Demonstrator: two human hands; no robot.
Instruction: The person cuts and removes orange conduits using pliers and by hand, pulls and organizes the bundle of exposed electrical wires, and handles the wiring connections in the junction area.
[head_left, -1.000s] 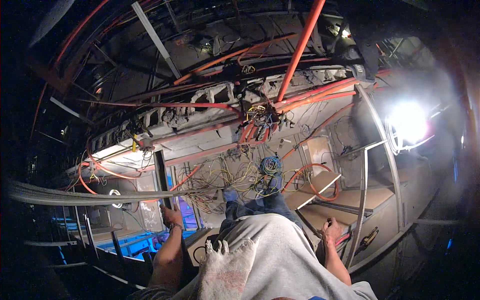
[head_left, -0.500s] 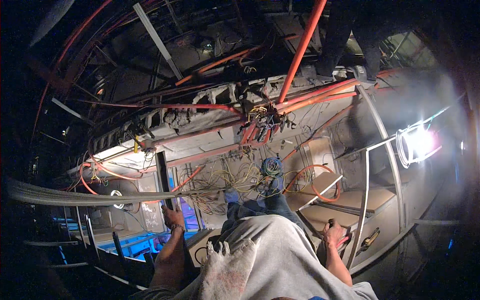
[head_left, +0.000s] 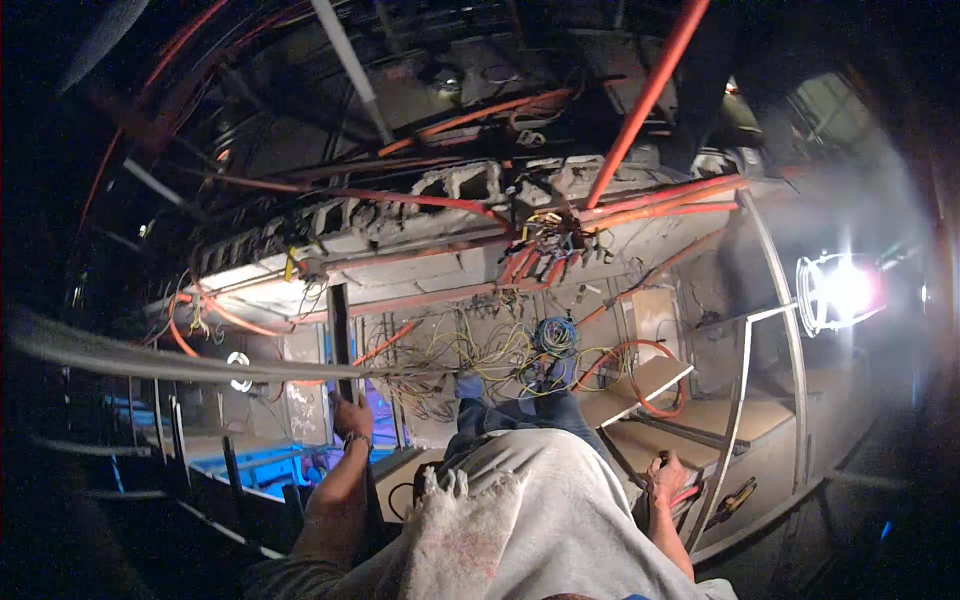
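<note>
Shifted slightly rightward in frame, the post point(head_left: 341, 325) stands near-vertical at centre-left, grasped by the nearer left hand point(head_left: 353, 416); the right hand point(head_left: 664, 480), lower right, looks curled, hold indeterminable.

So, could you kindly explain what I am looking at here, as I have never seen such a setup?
There is no robot: these are a person's two bare hands. Every picture comes from a wide fisheye camera on the head, looking down, so straight edges bend. The left hand appears to grip a dark upright post. Whether the right hand holds anything is hard to tell; a yellow-and-black tool is beside it. Loose yellow wires and a bluish cable coil lie near the feet. A bright lamp shines at right.
</note>
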